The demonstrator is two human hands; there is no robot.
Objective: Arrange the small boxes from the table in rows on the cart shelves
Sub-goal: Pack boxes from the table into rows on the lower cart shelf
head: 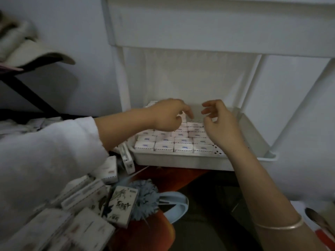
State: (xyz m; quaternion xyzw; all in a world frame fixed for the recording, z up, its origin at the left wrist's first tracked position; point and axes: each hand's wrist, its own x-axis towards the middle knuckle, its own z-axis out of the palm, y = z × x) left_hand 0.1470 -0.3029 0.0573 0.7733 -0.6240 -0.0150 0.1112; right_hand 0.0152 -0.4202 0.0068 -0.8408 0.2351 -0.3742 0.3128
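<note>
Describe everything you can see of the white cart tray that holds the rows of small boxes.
The tray is white, looks like plastic, shallow with a raised rim and a perforated floor showing at its right. It sits level between the cart's white uprights. Rows of small boxes fill its left and middle; the right strip is bare. The left hand and right hand reach over the back rows; contact is unclear.
</note>
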